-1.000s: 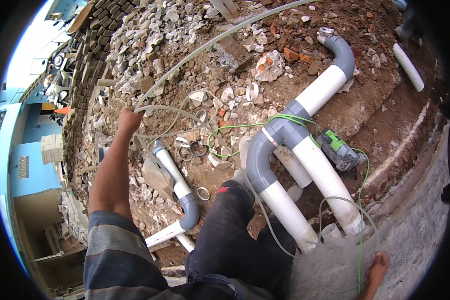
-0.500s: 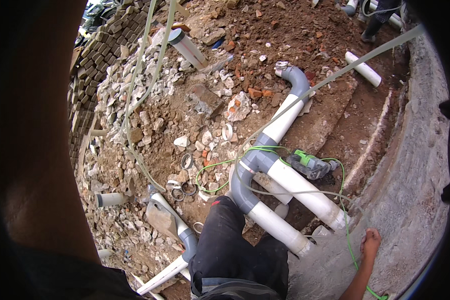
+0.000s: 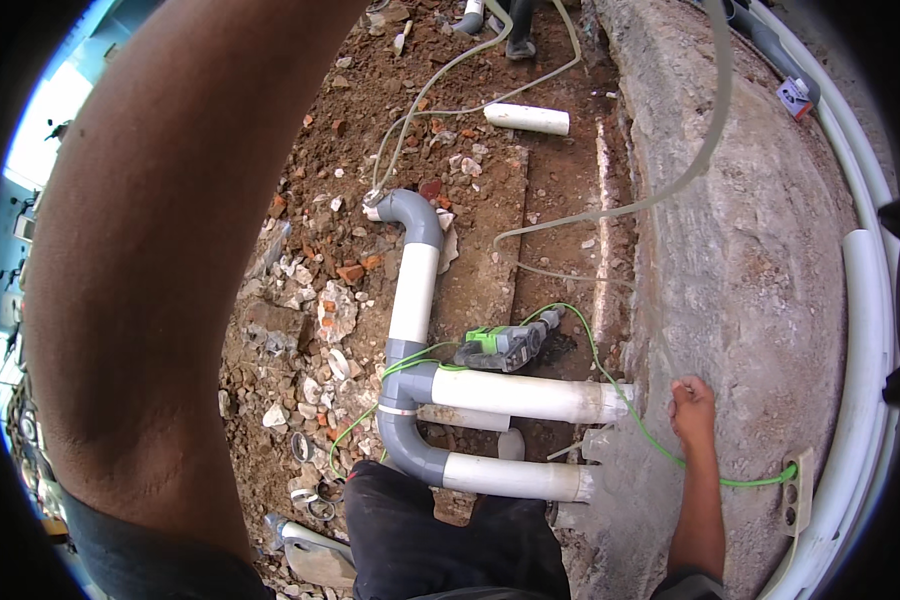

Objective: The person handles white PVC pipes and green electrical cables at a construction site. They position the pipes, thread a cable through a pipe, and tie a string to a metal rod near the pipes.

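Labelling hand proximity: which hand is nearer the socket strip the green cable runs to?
Right. The right hand is up and left of the socket strip in the picture. The left hand is out of view; the left arm runs off the top edge.

The pipes [image 3: 515,477] are white, stained brown at one end; the wall [image 3: 770,260] is mottled grey. The elbows [image 3: 406,447] are grey, one with a white band. The drill [image 3: 488,341] is green and dark grey, the cord [image 3: 755,483] bright green, the socket [image 3: 797,495] beige. The hose [image 3: 721,95] is milky. Reddish-brown soil [image 3: 480,250] is flecked with white stones [image 3: 274,415] and orange brick [image 3: 351,273]. The trousers [image 3: 430,540] are black.
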Demonstrator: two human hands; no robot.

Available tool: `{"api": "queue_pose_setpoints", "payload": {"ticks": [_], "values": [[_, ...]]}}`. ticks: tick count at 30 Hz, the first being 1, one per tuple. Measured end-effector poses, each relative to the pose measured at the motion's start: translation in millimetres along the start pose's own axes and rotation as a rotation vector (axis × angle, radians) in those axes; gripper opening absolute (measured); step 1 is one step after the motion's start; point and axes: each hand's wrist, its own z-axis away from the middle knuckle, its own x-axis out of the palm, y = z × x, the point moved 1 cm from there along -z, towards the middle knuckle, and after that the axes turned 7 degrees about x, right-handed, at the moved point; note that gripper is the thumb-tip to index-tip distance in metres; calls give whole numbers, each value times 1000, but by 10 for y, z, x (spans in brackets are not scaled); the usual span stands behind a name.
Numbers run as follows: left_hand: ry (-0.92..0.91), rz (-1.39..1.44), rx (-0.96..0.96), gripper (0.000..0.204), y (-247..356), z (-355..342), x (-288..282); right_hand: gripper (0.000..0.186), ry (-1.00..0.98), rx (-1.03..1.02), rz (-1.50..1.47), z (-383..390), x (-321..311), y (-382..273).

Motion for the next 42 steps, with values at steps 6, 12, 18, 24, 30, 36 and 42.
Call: {"api": "queue_pose_setpoints", "payload": {"ticks": [6, 12, 18, 24, 30, 36, 42], "values": [[-783, 234, -278, 58, 140, 2890, 1216, 11, 92, -166, 213, -81, 94, -166], [-1066, 420, -886, 55, 631, 5599, 1535, 20, 191, -197, 624, -251, 294, -422], [-990, 267, -1195, 71, 1113, 7260, 1982, 25, 86, -179, 1170, -358, 612, -735], [-931, -58, -1204, 99, 1273, 7818, 2468, 24, -6, -72, 1485, -526, 816, -877], [-897, 10, -1397, 110, 1075, 7925, 2618, 23, 25, -9, 1568, -715, 959, -687], [-942, -17, -1385, 115, 1074, 7866, 2600, 21, 48, -62, 1442, -833, 899, -554], [-999, -2, -1416, 115, 1040, 7756, 2608, 30, 156, -49, 1426, -747, 605, -419]]}}
